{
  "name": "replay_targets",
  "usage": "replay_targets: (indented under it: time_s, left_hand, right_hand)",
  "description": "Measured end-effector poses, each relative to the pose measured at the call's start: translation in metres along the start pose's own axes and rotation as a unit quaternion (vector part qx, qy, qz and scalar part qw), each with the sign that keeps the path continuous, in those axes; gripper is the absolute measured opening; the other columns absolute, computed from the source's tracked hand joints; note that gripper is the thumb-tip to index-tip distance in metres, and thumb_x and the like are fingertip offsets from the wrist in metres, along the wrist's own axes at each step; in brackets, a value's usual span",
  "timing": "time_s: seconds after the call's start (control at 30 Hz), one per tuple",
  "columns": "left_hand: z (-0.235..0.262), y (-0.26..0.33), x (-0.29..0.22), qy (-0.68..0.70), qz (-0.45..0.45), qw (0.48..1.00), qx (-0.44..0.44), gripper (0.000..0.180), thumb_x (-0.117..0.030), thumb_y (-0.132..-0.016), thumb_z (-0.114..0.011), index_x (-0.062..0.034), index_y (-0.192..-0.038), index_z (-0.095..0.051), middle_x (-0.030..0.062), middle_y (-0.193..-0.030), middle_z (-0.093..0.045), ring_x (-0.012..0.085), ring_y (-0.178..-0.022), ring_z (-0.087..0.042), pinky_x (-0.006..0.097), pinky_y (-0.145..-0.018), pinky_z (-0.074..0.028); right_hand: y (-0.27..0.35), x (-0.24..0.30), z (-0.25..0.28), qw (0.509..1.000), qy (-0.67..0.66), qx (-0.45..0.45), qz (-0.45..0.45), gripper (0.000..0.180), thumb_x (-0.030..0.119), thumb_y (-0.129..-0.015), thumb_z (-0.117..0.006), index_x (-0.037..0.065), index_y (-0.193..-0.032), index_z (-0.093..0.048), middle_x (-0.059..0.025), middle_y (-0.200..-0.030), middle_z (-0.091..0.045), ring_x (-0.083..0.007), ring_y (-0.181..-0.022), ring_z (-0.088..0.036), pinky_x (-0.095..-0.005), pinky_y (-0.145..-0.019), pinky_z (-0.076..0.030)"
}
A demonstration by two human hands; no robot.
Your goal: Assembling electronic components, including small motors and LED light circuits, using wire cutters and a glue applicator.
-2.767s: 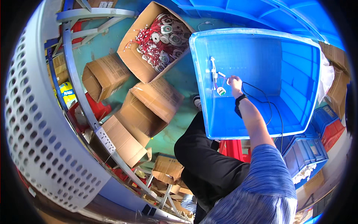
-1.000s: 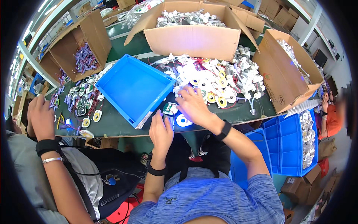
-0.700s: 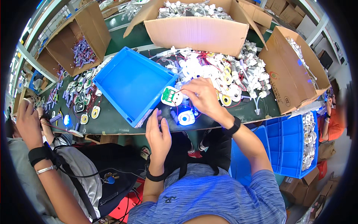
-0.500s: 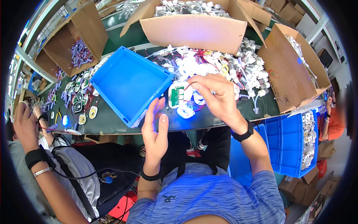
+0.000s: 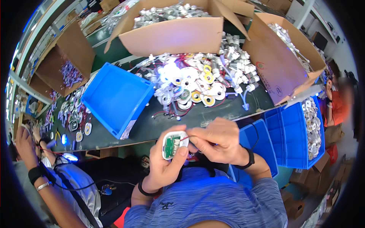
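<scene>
Close to my chest, just off the bench's front edge, my left hand (image 5: pixel 161 170) grips a white rounded plastic housing (image 5: pixel 184 135). A green circuit board (image 5: pixel 169 147) with pale connectors sits inside its open face. My left thumb presses on the near rim. My right hand (image 5: pixel 222 142) is closed in a pinch on the thin dark red wire (image 5: pixel 185 138) that runs to the board. The wire's far end is hidden behind my right fingers.
A blue tray (image 5: pixel 118 98) lies tilted on the dark green bench (image 5: pixel 148 121). Beside it are heaped white ring-shaped parts (image 5: pixel 186 81) and wired connectors (image 5: pixel 243 68). Cardboard boxes (image 5: pixel 171 38) stand behind. Blue crates (image 5: pixel 285 133) are at my right; a co-worker's hand (image 5: pixel 26 144) is at left.
The housing with its board has come off the bench toward my chest. My left hand, open before, now grips it. My right hand came nearer, still pinching the wire. The view has shifted.
</scene>
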State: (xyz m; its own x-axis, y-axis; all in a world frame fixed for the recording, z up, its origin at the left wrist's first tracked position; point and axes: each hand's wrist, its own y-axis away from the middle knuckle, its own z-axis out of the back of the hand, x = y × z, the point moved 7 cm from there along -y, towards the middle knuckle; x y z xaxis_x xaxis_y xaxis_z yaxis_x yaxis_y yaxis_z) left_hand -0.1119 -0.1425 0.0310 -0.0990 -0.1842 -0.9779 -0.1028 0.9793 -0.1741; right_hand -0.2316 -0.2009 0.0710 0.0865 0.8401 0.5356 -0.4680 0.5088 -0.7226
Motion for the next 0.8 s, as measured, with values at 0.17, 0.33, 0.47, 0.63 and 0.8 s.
replay_targets:
  time_s: [0.17,0.33,0.47,0.63,0.8]
  left_hand:
    - [-0.007,0.008,0.053,0.048,0.104,0.993,0.016,0.032,-0.012,-0.09,-0.05,0.0034,-0.118,-0.044,0.0058,-0.084,-0.061,0.008,-0.073,-0.057,0.02,-0.063,-0.046]
    - [-0.012,0.007,0.081,0.01,0.135,0.99,0.035,0.026,-0.013,-0.09,-0.05,0.0005,-0.112,-0.048,0.0056,-0.087,-0.061,0.007,-0.075,-0.057,0.02,-0.063,-0.046]
    - [-0.027,0.001,0.079,-0.027,0.114,0.991,0.067,0.027,-0.016,-0.091,-0.049,0.0027,-0.111,-0.047,0.0103,-0.098,-0.061,0.0107,-0.08,-0.057,0.024,-0.073,-0.045]
    - [-0.029,0.0,0.086,-0.043,0.082,0.995,0.039,0.025,-0.015,-0.089,-0.051,0.0006,-0.108,-0.051,0.0063,-0.093,-0.064,0.0065,-0.069,-0.056,0.021,-0.058,-0.046]
    - [-0.03,0.001,0.09,-0.044,0.112,0.992,0.048,0.028,-0.016,-0.089,-0.052,0.0005,-0.111,-0.049,0.0063,-0.093,-0.064,0.007,-0.067,-0.056,0.022,-0.056,-0.046]
  right_hand:
    - [0.053,-0.045,-0.019,0.97,-0.127,0.096,-0.184,0.01,0.006,-0.076,-0.066,0.003,-0.085,-0.068,-0.0079,-0.064,-0.063,-0.017,-0.052,-0.058,-0.0269,-0.048,-0.043]
    - [0.061,-0.075,-0.02,0.945,-0.19,0.171,-0.204,0.014,0.006,-0.079,-0.064,0.001,-0.092,-0.064,-0.0078,-0.079,-0.064,-0.0124,-0.072,-0.06,-0.024,-0.065,-0.046]
    - [0.049,-0.128,-0.005,0.94,-0.153,0.102,-0.286,0.015,0.01,-0.083,-0.06,0.0,-0.094,-0.063,-0.0008,-0.079,-0.062,-0.0057,-0.07,-0.054,-0.0216,-0.063,-0.044]
    - [0.013,-0.181,-0.005,0.939,-0.119,0.062,-0.317,0.014,0.009,-0.084,-0.059,-0.001,-0.092,-0.063,0.0023,-0.071,-0.059,-0.0028,-0.064,-0.051,-0.0193,-0.058,-0.042]
    - [-0.018,-0.22,-0.023,0.954,-0.05,0.059,-0.291,0.014,0.008,-0.081,-0.059,-0.003,-0.089,-0.063,-0.0002,-0.071,-0.06,-0.0052,-0.061,-0.051,-0.0226,-0.057,-0.043]
